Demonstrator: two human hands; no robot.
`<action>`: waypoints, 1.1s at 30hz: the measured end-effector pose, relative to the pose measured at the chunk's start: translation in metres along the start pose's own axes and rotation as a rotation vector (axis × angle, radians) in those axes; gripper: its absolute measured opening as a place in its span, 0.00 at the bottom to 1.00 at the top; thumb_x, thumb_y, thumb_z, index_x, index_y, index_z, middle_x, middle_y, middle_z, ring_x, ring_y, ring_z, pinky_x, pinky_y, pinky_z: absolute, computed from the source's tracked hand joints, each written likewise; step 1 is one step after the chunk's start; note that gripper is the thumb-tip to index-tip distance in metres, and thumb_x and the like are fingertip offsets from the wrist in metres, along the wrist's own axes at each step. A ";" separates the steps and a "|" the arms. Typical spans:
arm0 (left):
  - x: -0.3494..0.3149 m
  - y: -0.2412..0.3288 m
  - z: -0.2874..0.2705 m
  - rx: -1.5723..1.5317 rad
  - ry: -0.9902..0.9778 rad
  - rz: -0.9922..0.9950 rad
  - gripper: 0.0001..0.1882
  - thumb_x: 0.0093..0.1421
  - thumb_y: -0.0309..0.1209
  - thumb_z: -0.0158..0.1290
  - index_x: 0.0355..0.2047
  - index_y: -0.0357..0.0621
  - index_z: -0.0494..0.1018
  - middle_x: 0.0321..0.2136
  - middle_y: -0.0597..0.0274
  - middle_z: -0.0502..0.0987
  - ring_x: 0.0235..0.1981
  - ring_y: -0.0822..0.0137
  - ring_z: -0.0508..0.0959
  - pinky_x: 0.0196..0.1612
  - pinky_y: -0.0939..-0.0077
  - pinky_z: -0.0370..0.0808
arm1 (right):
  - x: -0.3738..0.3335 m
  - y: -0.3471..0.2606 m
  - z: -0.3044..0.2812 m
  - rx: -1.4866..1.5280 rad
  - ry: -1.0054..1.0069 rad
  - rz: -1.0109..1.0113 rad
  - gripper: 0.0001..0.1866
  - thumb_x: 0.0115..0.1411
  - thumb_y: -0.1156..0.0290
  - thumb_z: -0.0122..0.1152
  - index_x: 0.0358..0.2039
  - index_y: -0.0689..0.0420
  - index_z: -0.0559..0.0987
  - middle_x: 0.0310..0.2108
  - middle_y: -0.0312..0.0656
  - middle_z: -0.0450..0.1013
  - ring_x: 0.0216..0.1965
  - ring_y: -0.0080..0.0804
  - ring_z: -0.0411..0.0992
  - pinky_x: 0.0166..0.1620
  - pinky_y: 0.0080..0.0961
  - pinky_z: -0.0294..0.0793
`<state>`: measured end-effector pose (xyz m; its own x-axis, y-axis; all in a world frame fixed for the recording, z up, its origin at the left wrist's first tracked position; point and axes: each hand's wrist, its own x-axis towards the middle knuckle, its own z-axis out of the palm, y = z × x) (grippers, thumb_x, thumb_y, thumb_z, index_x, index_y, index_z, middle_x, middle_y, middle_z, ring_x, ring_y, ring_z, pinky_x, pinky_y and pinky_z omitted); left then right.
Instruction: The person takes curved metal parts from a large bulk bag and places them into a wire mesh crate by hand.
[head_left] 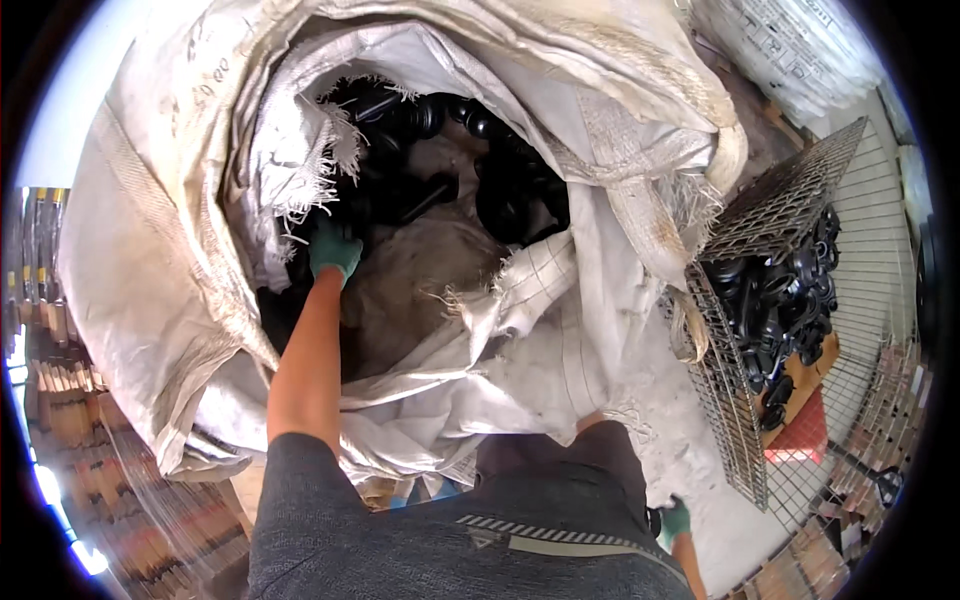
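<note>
A large white woven bulk bag (150, 250) stands before me with its frayed mouth folded open. Inside lie many shiny black rounded parts (520, 195), whose exact kind I cannot make out. My left hand (335, 250), in a green glove, reaches down into the bag's left side. Its fingers are among the dark parts and mostly hidden, so their grip does not show. Low at the right, beside my hip, hangs my right hand (676, 525), also green-gloved. Its fingers are closed around a small black part (655, 520), seen only in part.
To the right stands a wire mesh cage (725, 390) holding more black parts (780, 300), some cardboard and a red box (800, 430). Wrapped stacks of brown cardboard (90, 440) line the left. A plastic-wrapped white bundle (790, 60) sits at the far right.
</note>
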<state>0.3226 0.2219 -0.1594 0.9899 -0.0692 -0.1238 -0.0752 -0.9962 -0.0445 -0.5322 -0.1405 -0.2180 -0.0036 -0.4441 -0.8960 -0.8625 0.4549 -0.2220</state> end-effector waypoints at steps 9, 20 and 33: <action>-0.255 0.066 -0.156 -1.738 -0.289 0.168 0.39 0.50 0.25 0.56 0.63 0.33 0.59 0.53 0.55 0.72 0.54 0.63 0.73 0.60 0.70 0.68 | -0.120 -0.365 0.094 0.233 -0.643 -0.731 0.34 0.61 0.71 0.62 0.66 0.55 0.61 0.55 0.46 0.68 0.49 0.33 0.72 0.49 0.28 0.76; -0.334 0.238 -0.111 -1.477 -1.386 0.501 0.41 0.55 0.31 0.58 0.66 0.34 0.54 0.60 0.53 0.67 0.62 0.64 0.64 0.66 0.69 0.58 | -0.132 -0.352 0.012 0.627 -0.759 -0.468 0.25 0.50 0.69 0.57 0.50 0.61 0.73 0.38 0.47 0.76 0.31 0.40 0.78 0.28 0.34 0.82; -0.203 0.082 -0.093 -1.477 -0.499 -0.039 0.21 0.60 0.34 0.59 0.51 0.41 0.71 0.40 0.64 0.77 0.38 0.72 0.76 0.39 0.76 0.77 | 0.065 -0.433 -0.155 0.964 0.193 -0.431 0.08 0.58 0.71 0.52 0.34 0.54 0.79 0.33 0.40 0.76 0.31 0.37 0.75 0.36 0.38 0.81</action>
<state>0.1268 0.1489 -0.0456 0.8272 -0.3173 -0.4638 0.4259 -0.1845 0.8858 -0.2373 -0.4859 -0.1205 0.0528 -0.7889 -0.6122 -0.0473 0.6104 -0.7907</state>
